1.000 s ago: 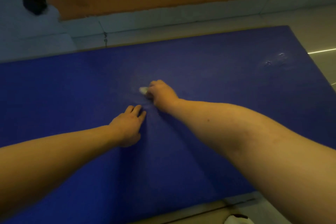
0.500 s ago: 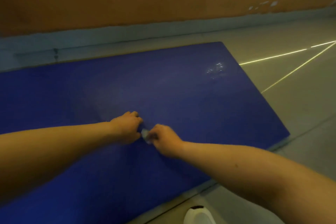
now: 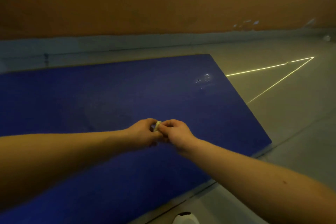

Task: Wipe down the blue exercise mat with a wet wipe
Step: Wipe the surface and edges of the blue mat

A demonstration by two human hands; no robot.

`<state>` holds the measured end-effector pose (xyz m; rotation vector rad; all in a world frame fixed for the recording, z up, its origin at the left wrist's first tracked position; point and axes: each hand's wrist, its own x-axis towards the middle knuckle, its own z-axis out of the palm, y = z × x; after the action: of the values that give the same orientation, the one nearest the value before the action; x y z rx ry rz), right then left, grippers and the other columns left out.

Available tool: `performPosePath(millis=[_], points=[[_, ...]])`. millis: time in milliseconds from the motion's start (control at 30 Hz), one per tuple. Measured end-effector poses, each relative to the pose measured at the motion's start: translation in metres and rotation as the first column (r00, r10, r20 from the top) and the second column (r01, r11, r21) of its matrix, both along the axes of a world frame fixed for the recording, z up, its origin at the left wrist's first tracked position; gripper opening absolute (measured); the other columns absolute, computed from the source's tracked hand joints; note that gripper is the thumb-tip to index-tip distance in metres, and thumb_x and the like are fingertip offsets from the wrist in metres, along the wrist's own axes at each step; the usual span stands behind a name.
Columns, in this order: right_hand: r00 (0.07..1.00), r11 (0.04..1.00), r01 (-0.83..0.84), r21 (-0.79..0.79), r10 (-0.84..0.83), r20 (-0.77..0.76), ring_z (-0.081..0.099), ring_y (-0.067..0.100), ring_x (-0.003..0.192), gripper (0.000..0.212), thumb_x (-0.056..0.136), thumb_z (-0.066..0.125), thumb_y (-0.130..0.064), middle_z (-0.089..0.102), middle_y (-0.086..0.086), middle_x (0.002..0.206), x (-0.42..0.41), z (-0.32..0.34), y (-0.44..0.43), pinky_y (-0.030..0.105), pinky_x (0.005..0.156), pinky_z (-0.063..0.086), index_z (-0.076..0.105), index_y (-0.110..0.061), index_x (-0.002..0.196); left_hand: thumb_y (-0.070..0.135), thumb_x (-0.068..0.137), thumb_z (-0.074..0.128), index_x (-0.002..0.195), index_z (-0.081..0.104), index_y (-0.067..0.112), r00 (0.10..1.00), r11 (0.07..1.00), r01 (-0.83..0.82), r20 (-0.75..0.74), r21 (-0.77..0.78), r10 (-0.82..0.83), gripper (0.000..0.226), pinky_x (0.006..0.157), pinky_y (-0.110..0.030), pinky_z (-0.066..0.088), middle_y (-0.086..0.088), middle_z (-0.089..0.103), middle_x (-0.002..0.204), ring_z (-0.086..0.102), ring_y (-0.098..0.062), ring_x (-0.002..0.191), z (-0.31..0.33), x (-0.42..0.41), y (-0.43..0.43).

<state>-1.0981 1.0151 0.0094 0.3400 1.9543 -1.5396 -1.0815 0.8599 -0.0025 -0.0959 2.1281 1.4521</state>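
Blue mat (image 3: 109,96) spreads flat across the grey floor (image 3: 291,123), and its left end runs out of shot, so its full length can't be seen. Over the middle of the mat the two hands come together. The left hand (image 3: 143,131) and right hand (image 3: 177,132) both pinch the crumpled wet wipe (image 3: 157,125), fingers curled onto it, and only a pale sliver shows between them. Whether wipe or knuckles touch the mat I cannot tell, because the light is dim and the picture soft.

Near the mat's far right corner a patch of shiny specks (image 3: 204,79) glints; wet or scuffed, hard to say. Beyond the mat's far edge a grey skirting (image 3: 127,45) runs under an orange wall (image 3: 163,2). Right of the mat, thin bright lines (image 3: 272,67) cross the floor. Just off the mat's near edge a white rounded object (image 3: 185,219) pokes in, mostly cut off and unidentifiable.
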Motion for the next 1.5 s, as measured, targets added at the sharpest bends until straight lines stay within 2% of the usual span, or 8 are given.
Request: performPosePath(millis=[100,333,567,667,833,1200,1400,1500], points=[[0.993,0.98,0.062,-0.187,-0.041,0.111,0.072,0.031,0.095,0.016,0.104,0.056,-0.016,0.072,0.02,0.107,0.018,-0.016,-0.013,0.041,0.084,0.061,0.061,-0.001,0.106,0.036,0.086,0.075,0.113,0.063,0.015,1.0,0.998,-0.002,0.028,-0.067,0.004,0.037,0.062,-0.034,0.057,-0.004,0.075,0.078,0.071,-0.013,0.066,-0.004,0.012,-0.021],[0.978,0.948,0.076,-0.31,-0.01,0.21,0.074,0.024,0.089,0.012,0.105,0.052,-0.015,0.075,0.012,0.099,0.049,-0.031,-0.032,0.031,0.075,0.057,0.058,-0.005,0.105,0.052,0.09,0.067,0.109,0.064,0.024,0.997,0.955,0.079,0.009,-0.284,-0.079,0.035,0.058,-0.031,0.055,0.0,0.074,0.074,0.068,-0.007,0.06,-0.008,0.043,-0.052],[0.966,0.934,0.121,-0.337,-0.033,0.255,0.071,0.024,0.095,0.01,0.104,0.054,-0.016,0.074,0.008,0.097,0.055,-0.037,-0.05,0.037,0.08,0.058,0.059,-0.009,0.099,0.02,0.092,0.057,0.081,0.073,0.018,0.999,0.923,0.048,-0.002,-0.382,-0.052,0.019,0.06,-0.033,0.054,-0.003,0.072,0.066,0.063,-0.015,0.057,0.006,0.049,-0.074],[0.948,0.91,0.18,-0.373,-0.059,0.311,0.067,0.028,0.1,0.005,0.103,0.054,-0.012,0.07,0.013,0.108,0.055,-0.037,-0.056,0.041,0.082,0.058,0.059,-0.01,0.104,0.014,0.091,0.055,0.082,0.073,0.01,0.999,0.94,-0.022,0.028,-0.341,0.034,0.021,0.054,-0.026,0.047,-0.004,0.07,0.064,0.058,-0.013,0.054,0.009,0.05,-0.08],[0.949,0.894,0.176,-0.412,-0.043,0.313,0.069,0.028,0.102,0.042,0.091,0.057,0.01,0.07,0.014,0.118,0.053,-0.037,-0.058,0.038,0.079,0.059,0.057,-0.013,0.127,0.013,0.093,0.056,0.087,0.073,0.005,0.988,0.951,-0.123,0.054,-0.283,0.144,0.02,0.058,-0.028,0.048,-0.011,0.07,0.07,0.06,-0.016,0.06,0.011,0.05,-0.087],[0.973,0.975,0.016,-0.223,0.036,0.228,0.055,0.02,0.08,0.024,0.086,0.056,0.0,0.065,0.01,0.09,0.057,-0.042,-0.052,0.029,0.066,0.046,0.07,-0.007,0.105,0.02,0.095,0.055,0.085,0.071,0.011,0.975,0.896,-0.212,-0.02,-0.39,0.222,0.021,0.06,-0.026,0.047,-0.005,0.069,0.082,0.06,-0.015,0.071,0.006,0.049,-0.101],[0.982,0.977,0.032,-0.21,0.008,0.19,0.051,0.022,0.071,0.015,0.065,0.057,-0.01,0.057,0.013,0.078,0.055,-0.038,-0.057,0.034,0.068,0.044,0.059,-0.009,0.08,0.02,0.097,0.049,0.08,0.058,0.008,0.938,0.919,-0.317,0.069,-0.233,0.341,0.023,0.067,-0.034,0.044,-0.007,0.053,0.082,0.048,-0.018,0.074,0.005,0.047,-0.091],[0.981,0.963,0.036,-0.267,0.017,0.194,0.053,0.029,0.083,0.023,0.062,0.057,-0.011,0.059,0.017,0.088,0.057,-0.038,-0.057,0.034,0.069,0.042,0.058,-0.009,0.084,0.037,0.092,0.063,0.093,0.065,0.011,0.929,0.935,-0.346,0.113,-0.083,0.353,0.027,0.085,-0.046,0.058,-0.009,0.067,0.096,0.066,-0.028,0.088,0.004,0.046,-0.09]])
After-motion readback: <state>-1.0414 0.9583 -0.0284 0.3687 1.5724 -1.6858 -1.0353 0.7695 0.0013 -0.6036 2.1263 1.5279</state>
